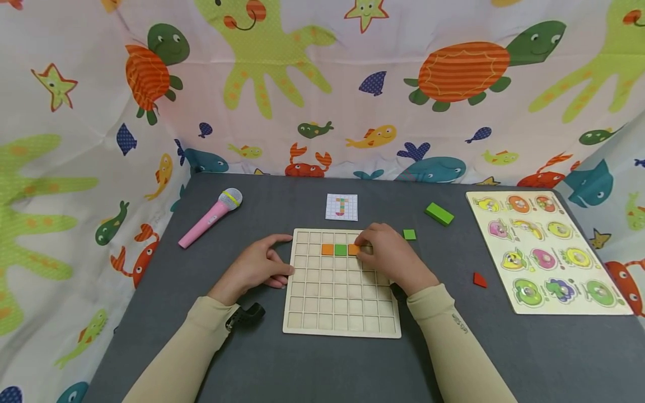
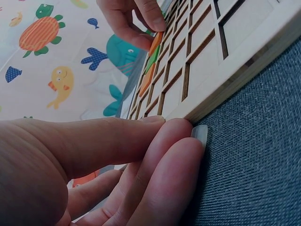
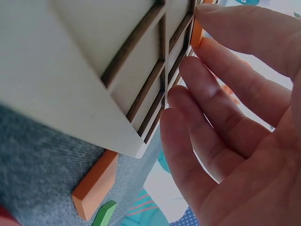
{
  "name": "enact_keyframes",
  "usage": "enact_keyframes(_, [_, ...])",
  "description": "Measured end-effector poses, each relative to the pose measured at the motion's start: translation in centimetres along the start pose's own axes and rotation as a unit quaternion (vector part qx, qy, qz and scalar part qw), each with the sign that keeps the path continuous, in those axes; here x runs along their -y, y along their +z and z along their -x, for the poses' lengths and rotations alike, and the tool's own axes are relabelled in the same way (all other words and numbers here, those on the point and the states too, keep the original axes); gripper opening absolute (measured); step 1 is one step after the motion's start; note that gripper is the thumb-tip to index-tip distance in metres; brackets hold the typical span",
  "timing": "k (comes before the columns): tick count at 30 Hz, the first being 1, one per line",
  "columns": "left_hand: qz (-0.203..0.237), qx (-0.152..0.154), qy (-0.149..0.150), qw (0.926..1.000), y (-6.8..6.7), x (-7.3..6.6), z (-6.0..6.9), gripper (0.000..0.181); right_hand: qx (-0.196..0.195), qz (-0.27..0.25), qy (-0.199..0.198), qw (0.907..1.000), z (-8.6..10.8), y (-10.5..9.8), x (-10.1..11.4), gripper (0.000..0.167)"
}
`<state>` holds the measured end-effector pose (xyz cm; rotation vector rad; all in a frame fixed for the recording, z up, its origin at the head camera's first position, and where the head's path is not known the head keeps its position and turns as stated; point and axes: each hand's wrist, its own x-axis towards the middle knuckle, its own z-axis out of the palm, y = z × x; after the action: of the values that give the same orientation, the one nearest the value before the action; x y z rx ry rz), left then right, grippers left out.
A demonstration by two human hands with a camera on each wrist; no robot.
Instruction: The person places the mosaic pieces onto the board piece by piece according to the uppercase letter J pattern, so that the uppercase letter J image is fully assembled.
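The wooden grid board (image 1: 341, 334) lies flat, with an orange tile (image 1: 327, 249), a green tile (image 1: 340, 250) and a second orange tile (image 1: 353, 249) side by side in an upper row. My right hand (image 1: 395, 257) pinches that second orange tile (image 3: 197, 32) between thumb and index finger at its cell; the other fingers hang loosely over the board. At the board's left edge, my left hand (image 1: 257, 263) rests its fingertips, one finger reaching toward the upper left corner. In the left wrist view, the fingertips (image 2: 176, 136) touch the board's side (image 2: 225, 89).
Behind the board lies a card with a coloured J pattern (image 1: 341, 207). A pink microphone (image 1: 209, 219) is at left. To the right are a green block (image 1: 439, 214), small green piece (image 1: 409, 234), red piece (image 1: 480, 280) and fruit board (image 1: 551, 252). An orange block (image 3: 95, 186) lies beside the grid.
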<state>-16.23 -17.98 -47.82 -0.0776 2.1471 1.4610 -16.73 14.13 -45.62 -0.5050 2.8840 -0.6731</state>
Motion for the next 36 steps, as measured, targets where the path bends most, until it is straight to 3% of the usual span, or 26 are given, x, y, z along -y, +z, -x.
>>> enact_keyframes(36, [-0.004,-0.001,0.004,1.0,0.04,0.12,0.0,0.081,-0.005,0.009,-0.006,0.9999,-0.05,0.41,-0.16,0.019])
